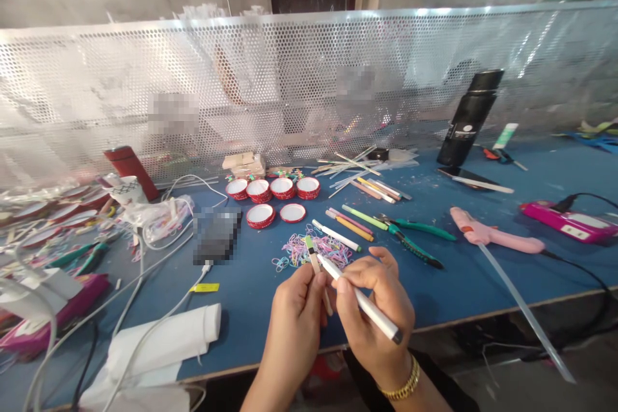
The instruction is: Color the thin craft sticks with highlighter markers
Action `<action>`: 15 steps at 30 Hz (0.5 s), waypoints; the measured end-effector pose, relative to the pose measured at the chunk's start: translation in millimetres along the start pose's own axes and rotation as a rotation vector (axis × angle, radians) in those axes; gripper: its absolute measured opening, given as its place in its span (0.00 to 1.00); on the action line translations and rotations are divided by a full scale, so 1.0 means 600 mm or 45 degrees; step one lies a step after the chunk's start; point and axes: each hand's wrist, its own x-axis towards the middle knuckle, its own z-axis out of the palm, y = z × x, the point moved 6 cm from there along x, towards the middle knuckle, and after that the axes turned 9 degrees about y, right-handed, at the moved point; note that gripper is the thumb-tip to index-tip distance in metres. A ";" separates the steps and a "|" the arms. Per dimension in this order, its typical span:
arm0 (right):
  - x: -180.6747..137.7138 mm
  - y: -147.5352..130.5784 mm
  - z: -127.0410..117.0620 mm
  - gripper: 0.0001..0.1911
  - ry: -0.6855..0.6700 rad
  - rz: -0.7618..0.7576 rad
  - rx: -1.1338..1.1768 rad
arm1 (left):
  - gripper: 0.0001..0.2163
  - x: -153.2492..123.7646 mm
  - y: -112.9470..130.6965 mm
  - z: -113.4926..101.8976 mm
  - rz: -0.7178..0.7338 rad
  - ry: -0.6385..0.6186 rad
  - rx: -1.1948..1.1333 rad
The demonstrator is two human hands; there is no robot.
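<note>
My left hand (293, 312) pinches a flat wooden stick (314, 261) between thumb and fingers. The stick's upper end is green, with a dark band just below it. In my right hand (381, 299) is a white marker (375, 314), gripped like a pen, its tip at or very near the stick; I cannot tell if they touch. Just behind both hands lies a pile of pastel loops (292, 250), partly hidden by them. A white pen with a green end (337, 235) and several coloured pens (355, 228) lie beyond the pile.
Red-rimmed round pieces (292, 212) stand further back. To the right lie green-handled pliers (415, 244), a pink glue gun (497, 235) and a black bottle (468, 119). At left are a phone (217, 236), cables and a white roll (164, 338). A perforated metal screen (309, 77) closes the back.
</note>
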 end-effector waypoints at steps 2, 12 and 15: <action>0.000 -0.002 0.003 0.07 -0.033 -0.020 0.035 | 0.17 -0.001 0.001 0.000 0.007 0.003 0.001; 0.001 -0.001 0.000 0.07 0.001 -0.011 -0.002 | 0.17 0.002 -0.002 -0.001 0.014 -0.005 0.012; 0.000 -0.004 0.002 0.07 -0.035 -0.032 0.030 | 0.17 0.001 0.001 -0.001 0.015 0.006 0.006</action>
